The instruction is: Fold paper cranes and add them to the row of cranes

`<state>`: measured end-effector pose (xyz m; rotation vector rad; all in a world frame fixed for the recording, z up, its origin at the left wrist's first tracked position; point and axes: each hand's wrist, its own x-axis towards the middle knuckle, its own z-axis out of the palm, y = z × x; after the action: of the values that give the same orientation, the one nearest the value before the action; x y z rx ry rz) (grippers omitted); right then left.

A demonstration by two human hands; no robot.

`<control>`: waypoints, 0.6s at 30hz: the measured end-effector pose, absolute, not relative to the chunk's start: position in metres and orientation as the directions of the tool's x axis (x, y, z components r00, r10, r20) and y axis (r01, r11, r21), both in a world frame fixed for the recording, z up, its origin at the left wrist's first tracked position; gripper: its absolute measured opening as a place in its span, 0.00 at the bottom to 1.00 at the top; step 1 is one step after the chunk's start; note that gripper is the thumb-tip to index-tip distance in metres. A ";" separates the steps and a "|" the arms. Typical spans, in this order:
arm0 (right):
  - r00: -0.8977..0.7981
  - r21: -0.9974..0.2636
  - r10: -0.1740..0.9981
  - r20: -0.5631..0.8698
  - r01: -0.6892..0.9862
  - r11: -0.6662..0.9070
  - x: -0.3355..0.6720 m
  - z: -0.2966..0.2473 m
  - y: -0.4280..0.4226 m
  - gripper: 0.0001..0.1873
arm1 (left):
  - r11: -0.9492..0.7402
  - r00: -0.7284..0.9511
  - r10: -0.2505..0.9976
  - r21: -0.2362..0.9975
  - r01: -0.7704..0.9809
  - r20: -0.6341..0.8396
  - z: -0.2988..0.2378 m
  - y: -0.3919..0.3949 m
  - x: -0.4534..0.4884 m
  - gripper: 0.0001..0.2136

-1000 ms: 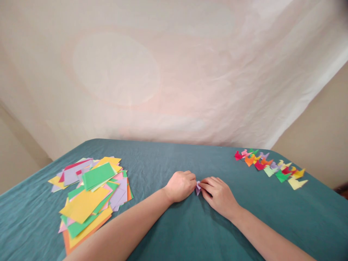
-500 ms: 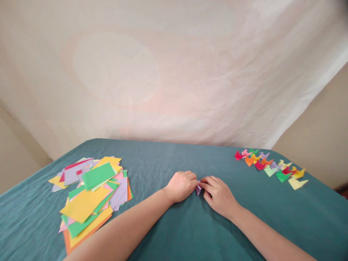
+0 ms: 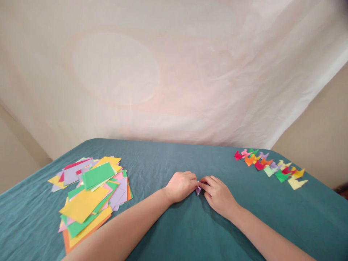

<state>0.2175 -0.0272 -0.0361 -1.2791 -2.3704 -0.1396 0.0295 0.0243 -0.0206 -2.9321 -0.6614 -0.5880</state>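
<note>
A small folded piece of purple paper [image 3: 198, 190] is pinched between my two hands, low over the teal tablecloth. My left hand [image 3: 181, 186] is closed, its fingertips on the paper's left side. From the right, the thumb and fingers of my right hand [image 3: 219, 195] press together on the same paper. My fingers cover much of the paper, so its full shape is hidden; a pointed purple tip shows below them.
On the left lies a loose heap of coloured paper sheets [image 3: 84, 204], partly beside my left forearm. Several folded paper birds [image 3: 282, 175] stand in rows at the far right. A pale curtain [image 3: 174, 72] hangs behind the teal-covered table [image 3: 163, 232].
Almost nothing differs. Both hands keep hold of the purple paper at the same spot, with only a very slight shift of the fingers.
</note>
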 end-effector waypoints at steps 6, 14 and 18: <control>-0.471 -0.103 0.776 0.420 0.825 0.556 0.217 -0.041 -0.025 0.17 | -0.915 0.849 0.352 -0.045 0.400 0.394 -0.020 0.023 0.031 0.11; -0.471 -0.100 0.765 0.439 0.821 0.562 0.217 -0.041 -0.026 0.19 | -0.904 0.841 0.383 -0.034 0.427 0.382 -0.020 0.024 0.030 0.12; -0.471 -0.118 0.766 0.437 0.815 0.568 0.217 -0.038 -0.026 0.21 | -0.877 0.809 0.447 0.009 0.480 0.381 -0.022 0.026 0.029 0.11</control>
<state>0.2170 -0.0262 -0.0382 -1.2726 -2.3590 -0.1466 0.0291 0.0261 -0.0224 -2.9039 -0.7458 -0.5783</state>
